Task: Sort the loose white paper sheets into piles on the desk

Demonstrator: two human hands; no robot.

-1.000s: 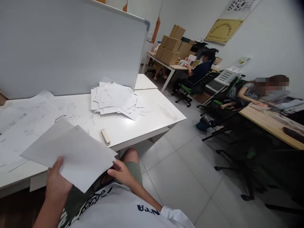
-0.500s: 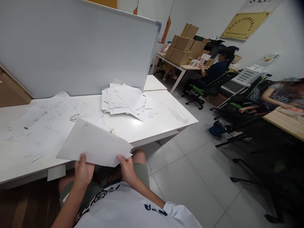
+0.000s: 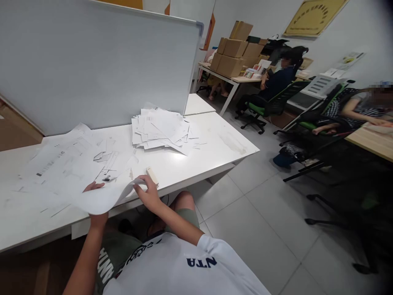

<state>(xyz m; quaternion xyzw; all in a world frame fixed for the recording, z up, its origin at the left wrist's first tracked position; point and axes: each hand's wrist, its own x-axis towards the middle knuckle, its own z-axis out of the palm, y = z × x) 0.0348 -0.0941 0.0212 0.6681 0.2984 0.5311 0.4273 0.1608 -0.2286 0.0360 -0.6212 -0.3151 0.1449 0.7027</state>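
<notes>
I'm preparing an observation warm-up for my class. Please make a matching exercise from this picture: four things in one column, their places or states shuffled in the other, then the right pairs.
Things
1. Held paper
2. Small oblong object
3. Taller paper heap
4. Cardboard boxes

Places or states
A. Stacked on the far table
B. Cream-coloured, near the desk's front edge
C. Curved, with the right hand at its edge
D. Just in front of the whiteboard

Pairs: 1-C, 2-B, 3-D, 4-A

An office; swivel chairs point(image 3: 285, 102), people point(image 3: 278, 86) seated at desks point(image 3: 370, 139), a framed board point(image 3: 107, 69) and stacked cartons point(image 3: 230, 63) show it
</notes>
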